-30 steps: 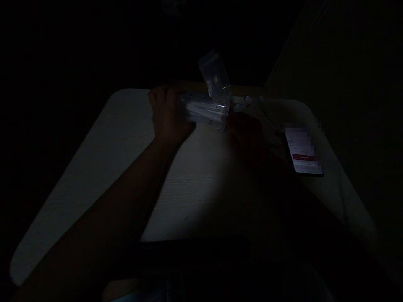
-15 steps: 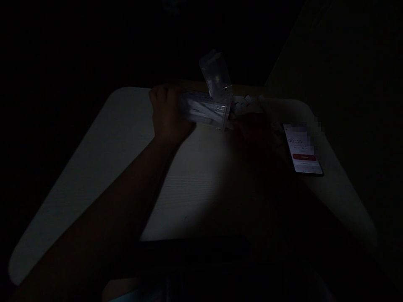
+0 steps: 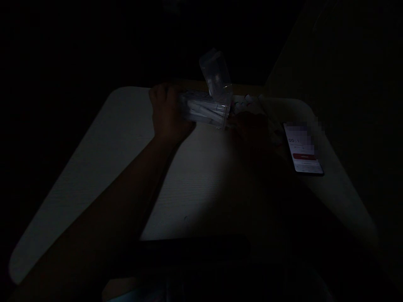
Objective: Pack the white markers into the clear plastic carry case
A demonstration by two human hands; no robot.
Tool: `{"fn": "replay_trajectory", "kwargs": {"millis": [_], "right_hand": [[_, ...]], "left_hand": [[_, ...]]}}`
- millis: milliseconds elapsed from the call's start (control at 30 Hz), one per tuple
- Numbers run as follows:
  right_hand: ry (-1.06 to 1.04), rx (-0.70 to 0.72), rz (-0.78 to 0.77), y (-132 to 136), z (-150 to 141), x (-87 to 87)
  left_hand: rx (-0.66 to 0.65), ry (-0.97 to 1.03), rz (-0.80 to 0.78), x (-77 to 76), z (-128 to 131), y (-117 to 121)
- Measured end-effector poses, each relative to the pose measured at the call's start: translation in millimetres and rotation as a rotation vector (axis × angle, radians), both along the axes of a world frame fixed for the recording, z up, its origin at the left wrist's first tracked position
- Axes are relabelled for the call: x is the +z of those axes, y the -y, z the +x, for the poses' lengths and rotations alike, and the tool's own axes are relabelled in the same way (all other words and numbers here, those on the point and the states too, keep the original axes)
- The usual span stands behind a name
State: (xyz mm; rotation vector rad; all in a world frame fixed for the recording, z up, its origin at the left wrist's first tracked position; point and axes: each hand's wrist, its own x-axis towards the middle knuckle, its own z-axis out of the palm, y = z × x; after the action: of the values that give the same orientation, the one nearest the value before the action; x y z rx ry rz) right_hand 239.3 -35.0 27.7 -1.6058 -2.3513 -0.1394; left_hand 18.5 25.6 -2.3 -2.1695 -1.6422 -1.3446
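Observation:
A clear plastic case (image 3: 204, 110) lies on its side at the far part of the table, with several white marker-like sticks inside. Its transparent lid (image 3: 216, 73) stands up, open, at the right end. My left hand (image 3: 166, 109) is closed around the case's left end. At the open right end, in deep shadow, is my right hand (image 3: 248, 128). Its fingers look pinched together, and a small pale tip shows at them by the case's mouth; the darkness hides what it belongs to. Behind that hand lie several white stick-like pieces (image 3: 248, 99), some with dark or coloured ends.
A phone (image 3: 304, 151) with a lit timer screen and a red button lies on the right side of the pale table (image 3: 103, 167). The room around is very dark, and my right arm's shadow covers the table's right half.
My right hand has shifted slightly at the case's mouth, and less of the pale tip shows. Sticks inside the case lie a little differently. My left hand keeps its place.

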Motion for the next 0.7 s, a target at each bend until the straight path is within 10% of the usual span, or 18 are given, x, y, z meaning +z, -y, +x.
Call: {"fn": "replay_trajectory", "kwargs": {"millis": [700], "right_hand": [[0.097, -0.048, 0.08, 4.6, 1.7, -2.1]], "left_hand": [[0.055, -0.058, -0.031, 1.5, 2.4, -1.3]]}}
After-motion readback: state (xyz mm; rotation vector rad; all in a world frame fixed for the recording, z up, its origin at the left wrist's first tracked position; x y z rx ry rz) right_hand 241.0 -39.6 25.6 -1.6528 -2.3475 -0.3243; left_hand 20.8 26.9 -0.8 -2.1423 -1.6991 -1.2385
